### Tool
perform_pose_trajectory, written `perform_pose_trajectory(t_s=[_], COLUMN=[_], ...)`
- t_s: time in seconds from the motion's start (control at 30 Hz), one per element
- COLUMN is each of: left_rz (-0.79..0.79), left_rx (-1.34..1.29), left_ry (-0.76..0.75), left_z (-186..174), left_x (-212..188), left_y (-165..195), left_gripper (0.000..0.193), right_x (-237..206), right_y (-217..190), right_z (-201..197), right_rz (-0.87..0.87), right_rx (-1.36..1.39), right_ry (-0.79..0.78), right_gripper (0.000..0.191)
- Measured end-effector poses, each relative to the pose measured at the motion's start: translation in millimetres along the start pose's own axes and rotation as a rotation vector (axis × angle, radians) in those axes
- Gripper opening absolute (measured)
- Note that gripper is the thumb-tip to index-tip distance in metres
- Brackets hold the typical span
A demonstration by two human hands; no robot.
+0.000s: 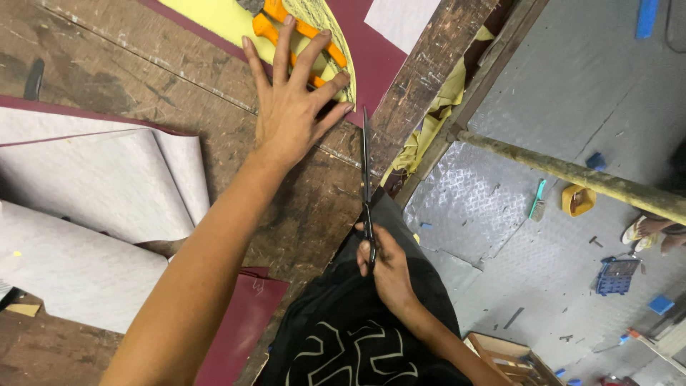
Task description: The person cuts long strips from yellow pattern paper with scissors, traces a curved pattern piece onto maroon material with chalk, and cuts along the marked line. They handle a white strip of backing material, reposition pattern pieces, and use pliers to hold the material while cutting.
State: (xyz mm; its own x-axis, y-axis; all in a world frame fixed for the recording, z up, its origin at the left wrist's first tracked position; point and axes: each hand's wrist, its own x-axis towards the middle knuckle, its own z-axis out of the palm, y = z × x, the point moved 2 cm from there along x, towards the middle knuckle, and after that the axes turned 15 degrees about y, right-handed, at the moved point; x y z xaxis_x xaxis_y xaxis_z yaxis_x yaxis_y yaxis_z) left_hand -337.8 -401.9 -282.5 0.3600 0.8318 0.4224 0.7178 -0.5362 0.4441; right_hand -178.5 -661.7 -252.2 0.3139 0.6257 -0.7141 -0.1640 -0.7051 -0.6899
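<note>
The fingers [304,53] of the left hand [289,107] are being spread wide and pressed flat, nothing being gripped; their tips are being laid over orange-handled scissors [296,28] and a pale yellow pattern piece [214,18] at the upper centre of the frame. The orange handles are partly hidden beneath the fingers and cut off by the top edge, so their blades cannot be made out. The yellow piece is being held against a maroon sheet [389,61], whose lower corner is showing just right of the thumb.

The fingers of the right hand [386,268] are being curled through the handles of black scissors [366,186] at the lower centre; the loops are mostly hidden by the fingers. The closed, thin blades are being pointed upward, the tip lying at the maroon sheet's edge beside the left thumb.

Both are being worked over a scarred wooden table [143,71]. Curled grey-backed sheets [93,186] with maroon edges are lying at the left, partly cut off by the frame. A black garment [357,343] is filling the bottom centre. At the right, a metal tread floor [572,107] is strewn with small items too small to identify, and another person's sandalled feet [647,232] are cut off at the edge.
</note>
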Motion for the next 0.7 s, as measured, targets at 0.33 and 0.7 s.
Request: perform_pose_trajectory(t_s=[0.33,0.7], left_rz=[0.004,-0.016], left_rx=[-0.008,-0.026], left_ry=[-0.004,-0.006], left_z=[-0.9,2.3], left_x=[0.5,0.9], left_y=[-0.9,-1.6], left_gripper=[0.031,0.033], right_x=[12.8,19.4], right_y=[-8.5,-18.9], right_z=[1.8,-5.6], right_rz=[-0.025,-0.011], right_rx=[0.004,-0.016], right_ry=[0.007,-0.003], right_gripper=[0.039,0.042])
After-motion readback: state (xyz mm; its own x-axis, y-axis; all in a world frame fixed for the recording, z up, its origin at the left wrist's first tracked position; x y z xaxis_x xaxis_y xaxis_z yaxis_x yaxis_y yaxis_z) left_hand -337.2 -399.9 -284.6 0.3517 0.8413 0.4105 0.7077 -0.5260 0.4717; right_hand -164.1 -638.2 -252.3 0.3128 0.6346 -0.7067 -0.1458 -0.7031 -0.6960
